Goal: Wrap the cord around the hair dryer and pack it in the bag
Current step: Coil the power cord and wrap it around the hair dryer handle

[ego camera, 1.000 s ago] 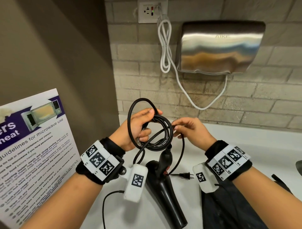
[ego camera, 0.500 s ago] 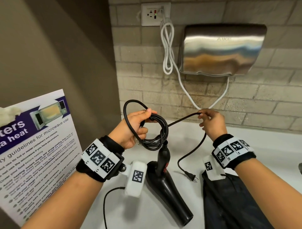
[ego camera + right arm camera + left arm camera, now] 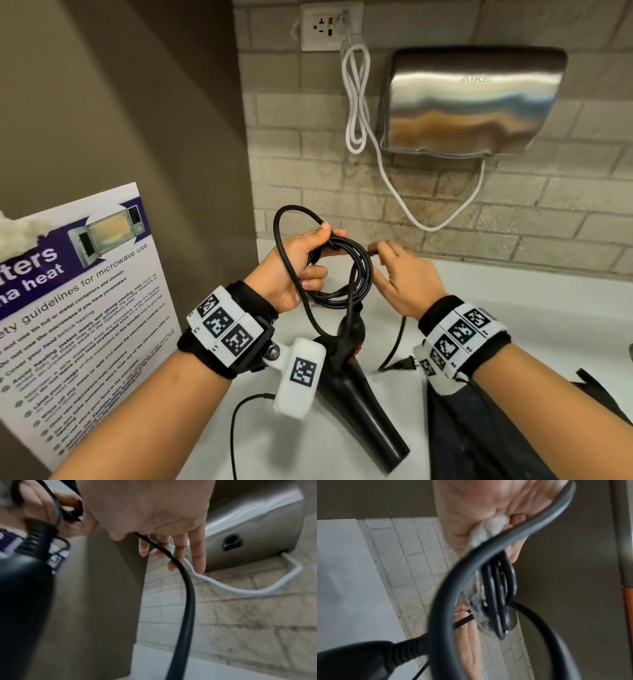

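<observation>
My left hand grips a coil of the black cord above the white counter; in the left wrist view the cord loops hang from its curled fingers. My right hand pinches the loose cord beside the coil, and the cord runs across its palm. The black hair dryer lies below both hands, handle pointing up toward the coil. The plug rests on the counter under my right wrist. The black bag lies at the lower right, partly hidden by my right forearm.
A steel hand dryer hangs on the brick wall, with its white cable looped up to an outlet. A microwave poster leans against the left wall. The white counter extends right.
My right hand swung out to the right with the cord, then came back to the coil, laying on another loop. The plug slid closer. My left hand kept hold of the coil.
</observation>
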